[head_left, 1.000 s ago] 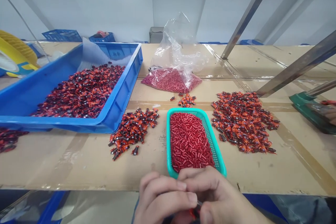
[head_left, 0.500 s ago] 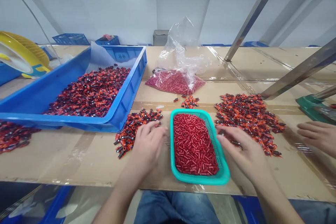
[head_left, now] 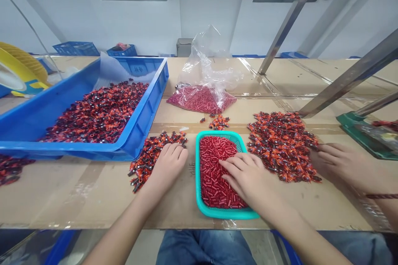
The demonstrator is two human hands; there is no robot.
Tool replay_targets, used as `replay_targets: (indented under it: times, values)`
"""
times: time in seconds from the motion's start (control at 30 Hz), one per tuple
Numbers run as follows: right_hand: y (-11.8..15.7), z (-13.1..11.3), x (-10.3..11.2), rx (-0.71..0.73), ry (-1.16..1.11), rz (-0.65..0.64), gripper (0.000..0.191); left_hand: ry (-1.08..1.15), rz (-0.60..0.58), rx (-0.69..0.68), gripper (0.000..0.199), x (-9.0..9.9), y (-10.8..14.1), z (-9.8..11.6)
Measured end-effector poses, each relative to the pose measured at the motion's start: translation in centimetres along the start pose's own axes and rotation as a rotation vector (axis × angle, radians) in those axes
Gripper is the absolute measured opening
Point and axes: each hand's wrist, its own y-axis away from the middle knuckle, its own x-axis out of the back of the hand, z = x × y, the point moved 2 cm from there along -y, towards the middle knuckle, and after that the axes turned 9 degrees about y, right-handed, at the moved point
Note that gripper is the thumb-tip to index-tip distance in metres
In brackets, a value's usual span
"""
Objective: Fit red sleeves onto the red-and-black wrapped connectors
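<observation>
My left hand (head_left: 169,163) rests over the near pile of orange-and-black small parts (head_left: 144,161), its fingers curled together and bent downward. The tips are hidden, so what they hold, if anything, does not show. Over the green basket (head_left: 199,198) reaches my right hand (head_left: 248,176), its thumb and index finger apart and their tips at the short red tubes (head_left: 214,174) that fill it. Nothing shows between those fingers. To the right of the basket spreads a larger pile of orange-and-black parts (head_left: 280,145).
A blue tray (head_left: 124,147) of similar parts stands at left. Behind the basket lie a clear bag of red tubes (head_left: 203,97) and a small cluster of parts (head_left: 219,122). A co-worker's hand (head_left: 338,161) touches the right pile. Metal posts (head_left: 280,29) and a green-based tool (head_left: 354,136) stand right.
My right hand has moved from the basket's right rim to over the red tubes. My left hand has settled onto the left pile. The co-worker's hand has come left to the right pile.
</observation>
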Motion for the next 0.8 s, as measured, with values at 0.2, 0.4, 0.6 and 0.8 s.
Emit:
replay_targets:
  times: [0.2,0.4,0.6,0.8]
  values:
    - [-1.1,-0.7,-0.4,0.029,-0.020,-0.064,0.023,0.038,-0.013,0.008,0.023,0.5,1.1,0.2]
    - [-0.9,-0.5,0.0,-0.013,-0.129,-0.016,0.022,0.097,-0.012,0.071,0.029,0.0,0.5,-0.5]
    - [-1.1,-0.5,2.0,-0.101,-0.374,0.084,0.022,0.283,0.153,0.096,0.023,1.1,0.2,0.1]
    - [-1.0,-3.1,5.0,-0.174,-0.864,0.183,0.019,0.642,0.385,0.119,0.019,4.5,2.4,5.3]
